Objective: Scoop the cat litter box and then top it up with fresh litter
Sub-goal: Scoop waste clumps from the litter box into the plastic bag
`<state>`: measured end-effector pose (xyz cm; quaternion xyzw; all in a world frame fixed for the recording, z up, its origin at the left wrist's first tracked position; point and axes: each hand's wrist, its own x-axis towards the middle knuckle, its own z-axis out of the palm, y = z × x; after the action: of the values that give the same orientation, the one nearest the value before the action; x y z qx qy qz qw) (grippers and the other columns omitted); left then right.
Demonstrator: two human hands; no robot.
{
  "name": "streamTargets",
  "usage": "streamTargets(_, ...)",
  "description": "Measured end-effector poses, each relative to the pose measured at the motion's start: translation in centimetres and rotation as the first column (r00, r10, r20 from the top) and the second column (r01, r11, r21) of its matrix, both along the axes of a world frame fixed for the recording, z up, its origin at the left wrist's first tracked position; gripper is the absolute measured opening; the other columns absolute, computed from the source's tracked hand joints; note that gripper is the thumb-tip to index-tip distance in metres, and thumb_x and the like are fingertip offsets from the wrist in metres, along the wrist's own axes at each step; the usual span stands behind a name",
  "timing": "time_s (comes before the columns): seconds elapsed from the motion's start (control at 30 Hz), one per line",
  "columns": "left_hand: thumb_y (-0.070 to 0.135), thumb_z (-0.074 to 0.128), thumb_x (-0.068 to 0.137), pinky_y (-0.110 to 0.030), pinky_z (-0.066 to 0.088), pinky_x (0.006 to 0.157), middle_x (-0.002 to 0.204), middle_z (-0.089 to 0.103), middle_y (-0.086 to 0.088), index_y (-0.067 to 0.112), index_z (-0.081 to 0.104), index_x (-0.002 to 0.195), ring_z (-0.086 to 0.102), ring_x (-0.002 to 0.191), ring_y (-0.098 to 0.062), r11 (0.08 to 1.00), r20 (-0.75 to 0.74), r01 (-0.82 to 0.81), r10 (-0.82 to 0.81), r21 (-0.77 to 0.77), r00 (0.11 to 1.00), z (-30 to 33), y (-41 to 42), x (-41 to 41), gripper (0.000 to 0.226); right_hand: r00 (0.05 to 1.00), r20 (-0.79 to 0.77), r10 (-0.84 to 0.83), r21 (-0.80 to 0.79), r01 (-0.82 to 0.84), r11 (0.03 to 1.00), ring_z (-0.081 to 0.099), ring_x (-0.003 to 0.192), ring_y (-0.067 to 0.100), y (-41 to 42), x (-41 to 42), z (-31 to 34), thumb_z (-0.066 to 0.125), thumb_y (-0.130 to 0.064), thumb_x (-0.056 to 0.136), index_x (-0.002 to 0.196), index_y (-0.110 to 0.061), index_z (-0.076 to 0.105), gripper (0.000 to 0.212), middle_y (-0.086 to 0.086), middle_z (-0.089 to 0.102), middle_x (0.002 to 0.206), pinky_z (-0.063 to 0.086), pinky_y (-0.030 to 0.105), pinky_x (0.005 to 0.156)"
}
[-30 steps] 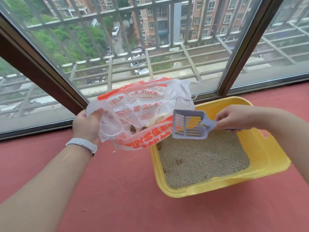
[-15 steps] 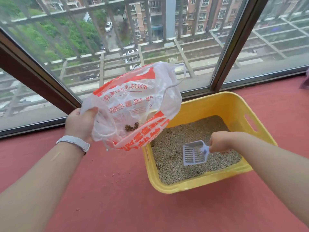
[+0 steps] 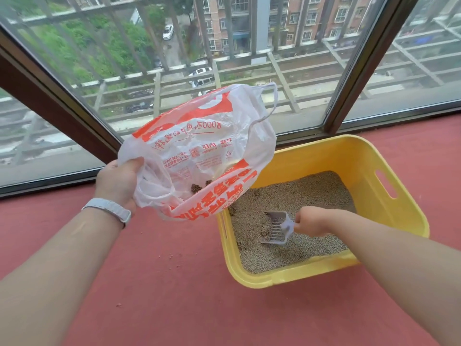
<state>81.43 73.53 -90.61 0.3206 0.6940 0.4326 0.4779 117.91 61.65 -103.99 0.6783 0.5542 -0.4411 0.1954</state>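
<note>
A person crouches by the window over a yellow litter box (image 3: 354, 156) on the red floor (image 3: 174, 295). The right hand (image 3: 310, 221) curls tight around the handle of a pale slotted scoop (image 3: 275, 228), its blade dug into the grey litter (image 3: 299, 193) near the box's 8 o'clock corner. At the box's 10 o'clock, the left hand (image 3: 117, 181) grips the gathered edge of a white-and-orange plastic bag (image 3: 199, 151), brown clumps (image 3: 199, 187) inside.
</note>
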Motion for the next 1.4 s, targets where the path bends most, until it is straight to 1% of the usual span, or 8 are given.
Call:
streamTargets(0.13, 0.014, 0.069, 0.087, -0.048, 0.055, 0.085, 0.098, 0.068, -0.016, 0.004, 0.065, 0.105, 0.067, 0.082, -0.030, 1.000, -0.019, -0.006, 0.006, -0.013, 1.000, -0.5, 0.1, 0.2, 0.021, 0.999, -0.045, -0.021, -0.007, 0.021, 1.000, 0.038, 0.048, 0.014, 0.5, -0.7, -0.7, 0.046, -0.024, 0.097, 0.077, -0.011, 0.057, 0.027, -0.001, 0.046, 0.062, 0.032, 0.023, 0.043)
streamTargets(0.27, 0.014, 0.069, 0.087, -0.054, 0.056, 0.089, 0.112, 0.069, -0.023, -0.001, 0.065, 0.113, 0.070, 0.098, -0.038, 1.000, -0.001, 0.004, -0.004, -0.031, 1.000, -0.6, 0.3, -0.2, 0.030, 0.996, -0.077, -0.054, 0.029, 0.056, 0.998, 0.043, 0.054, 0.016, 1.6, -2.2, -1.4, 0.049, -0.026, 0.097, 0.086, -0.007, 0.066, 0.028, 0.000, 0.051, 0.066, 0.035, 0.026, 0.047)
streamTargets(0.53, 0.016, 0.069, 0.084, -0.059, 0.054, 0.092, 0.115, 0.070, -0.022, -0.001, 0.067, 0.115, 0.070, 0.101, -0.037, 0.998, 0.048, 0.034, -0.031, -0.061, 0.998, -0.9, 0.2, -1.3, 0.035, 0.997, 0.072, -0.010, 0.224, -0.006, 0.975, 0.052, 0.056, 0.016, 4.8, -3.3, -1.4, 0.047, -0.028, 0.095, 0.079, -0.017, 0.063, 0.025, -0.004, 0.059, 0.067, 0.039, 0.024, 0.050)
streamTargets(0.8, 0.009, 0.061, 0.093, -0.059, 0.053, 0.093, 0.120, 0.067, -0.023, -0.005, 0.059, 0.127, 0.068, 0.106, -0.038, 0.998, 0.076, 0.016, -0.010, -0.066, 0.997, -1.0, 0.3, -1.7, 0.037, 0.946, 0.288, 0.145, 0.321, -0.238, 0.917, 0.060, 0.085, 0.024, 6.9, -4.3, -1.7, 0.037, -0.013, 0.090, 0.086, -0.017, 0.060, 0.024, 0.000, 0.067, 0.087, 0.034, 0.040, 0.089)
streamTargets(1.1, 0.012, 0.065, 0.090, -0.062, 0.052, 0.091, 0.116, 0.070, -0.023, -0.004, 0.062, 0.123, 0.070, 0.102, -0.037, 0.996, 0.080, 0.045, -0.039, -0.077, 0.996, -1.5, 0.5, -1.6, 0.037, 0.985, 0.073, 0.157, 0.342, -0.172, 0.924, 0.057, 0.073, 0.017, 6.0, -2.5, -2.4, 0.036, -0.029, 0.099, 0.083, -0.022, 0.059, 0.028, -0.007, 0.063, 0.076, 0.028, 0.050, 0.107)
streamTargets(1.2, 0.014, 0.066, 0.089, -0.060, 0.053, 0.091, 0.117, 0.070, -0.021, -0.002, 0.062, 0.123, 0.071, 0.102, -0.037, 0.995, 0.094, 0.062, -0.054, -0.084, 0.994, -1.7, 0.7, -1.8, 0.038, 0.992, -0.034, 0.124, 0.286, -0.109, 0.952, 0.060, 0.078, 0.013, 5.5, -2.1, -1.5, 0.040, -0.036, 0.101, 0.093, -0.025, 0.066, 0.029, -0.006, 0.067, 0.083, 0.030, 0.046, 0.103)
streamTargets(1.3, 0.020, 0.069, 0.082, -0.059, 0.054, 0.089, 0.116, 0.071, -0.020, 0.000, 0.063, 0.124, 0.071, 0.103, -0.037, 0.992, 0.117, 0.092, -0.081, -0.090, 0.990, -1.8, 0.9, -1.9, 0.047, 0.984, -0.118, 0.130, 0.169, -0.109, 0.980, 0.051, 0.065, 0.008, 4.8, -2.0, -0.5, 0.045, -0.039, 0.100, 0.102, -0.027, 0.069, 0.027, -0.007, 0.063, 0.079, 0.035, 0.025, 0.069)
streamTargets(1.4, 0.022, 0.071, 0.078, -0.058, 0.055, 0.087, 0.115, 0.072, -0.019, 0.002, 0.064, 0.123, 0.071, 0.102, -0.037, 0.992, 0.122, 0.094, -0.083, -0.088, 0.989, -2.0, 1.0, -2.1, 0.050, 0.977, -0.196, 0.079, 0.098, -0.061, 0.993, 0.048, 0.063, 0.012, 4.6, -1.8, -0.6, 0.050, -0.036, 0.098, 0.099, -0.026, 0.070, 0.023, -0.003, 0.061, 0.080, 0.038, 0.026, 0.060)
